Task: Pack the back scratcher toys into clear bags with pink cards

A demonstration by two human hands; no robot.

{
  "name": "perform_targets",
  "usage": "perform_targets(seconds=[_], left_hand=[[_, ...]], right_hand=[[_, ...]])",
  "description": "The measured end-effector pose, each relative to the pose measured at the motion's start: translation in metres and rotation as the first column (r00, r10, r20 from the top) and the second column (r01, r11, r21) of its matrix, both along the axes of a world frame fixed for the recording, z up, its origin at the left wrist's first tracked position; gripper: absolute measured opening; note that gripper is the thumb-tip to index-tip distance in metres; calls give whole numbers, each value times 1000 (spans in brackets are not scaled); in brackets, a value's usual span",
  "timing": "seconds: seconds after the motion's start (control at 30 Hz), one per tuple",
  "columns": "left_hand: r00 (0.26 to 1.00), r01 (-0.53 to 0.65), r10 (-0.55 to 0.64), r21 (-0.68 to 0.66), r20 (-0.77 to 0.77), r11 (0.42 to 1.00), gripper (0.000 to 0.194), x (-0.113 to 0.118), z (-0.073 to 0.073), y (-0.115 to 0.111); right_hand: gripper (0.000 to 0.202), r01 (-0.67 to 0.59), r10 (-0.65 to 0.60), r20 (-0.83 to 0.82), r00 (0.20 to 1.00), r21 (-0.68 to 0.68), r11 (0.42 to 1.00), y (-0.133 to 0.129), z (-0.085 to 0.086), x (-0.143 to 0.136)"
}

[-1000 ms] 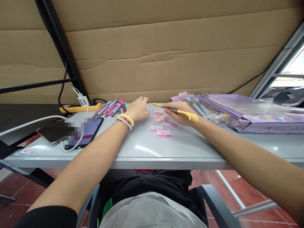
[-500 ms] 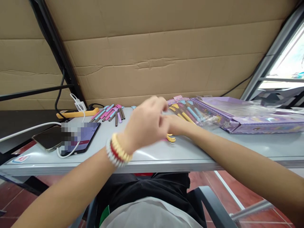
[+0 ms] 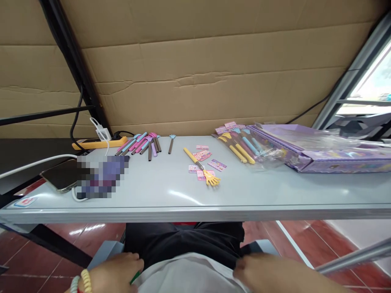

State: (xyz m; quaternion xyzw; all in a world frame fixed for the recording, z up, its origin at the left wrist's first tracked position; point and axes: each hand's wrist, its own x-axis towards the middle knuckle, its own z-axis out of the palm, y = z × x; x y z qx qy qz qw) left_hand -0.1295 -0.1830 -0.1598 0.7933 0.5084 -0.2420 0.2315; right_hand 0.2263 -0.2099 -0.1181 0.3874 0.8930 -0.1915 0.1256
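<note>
My left hand (image 3: 117,269), with beaded bracelets at its wrist, is low beside my lap by the chair armrest (image 3: 106,249). Its fingers curl inward; whatever they hold, if anything, is hidden. A bit of green (image 3: 135,277) shows by its fingers. My right hand (image 3: 256,268) is blurred at the other side of my lap, close to the pale shirt (image 3: 186,274); its fingers cannot be read. On the table lies a yellow hand-shaped back scratcher (image 3: 200,166), partly over small printed cards (image 3: 217,165). Neither hand touches it.
Pink, blue and purple back scratchers (image 3: 140,144) are piled at the back left; one blue scratcher (image 3: 171,143) lies apart. Bagged scratchers (image 3: 241,146) rest beside a purple box (image 3: 342,163). Phones (image 3: 65,175), a white cable and a yellow power strip (image 3: 117,143) occupy the left.
Both hands have left the tabletop and dropped to either side of my lap. The yellow back scratcher and cards, mostly covered before, now show fully.
</note>
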Motion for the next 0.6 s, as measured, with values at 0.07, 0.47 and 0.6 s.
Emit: perform_targets(seconds=[0.07, 0.47, 0.6], left_hand=[[1000, -10, 11, -46, 24, 999, 34, 2, -12, -2], [976, -132, 152, -129, 157, 983, 11, -9, -31, 1], [962, -188, 200, -81, 187, 979, 21, -7, -30, 0]], right_hand=[[31, 128, -123, 120, 985, -35, 991, 15, -26, -2], [30, 104, -82, 184, 979, -115, 988, 45, -63, 9], [23, 164, -154, 101, 983, -90, 982, 50, -67, 28]])
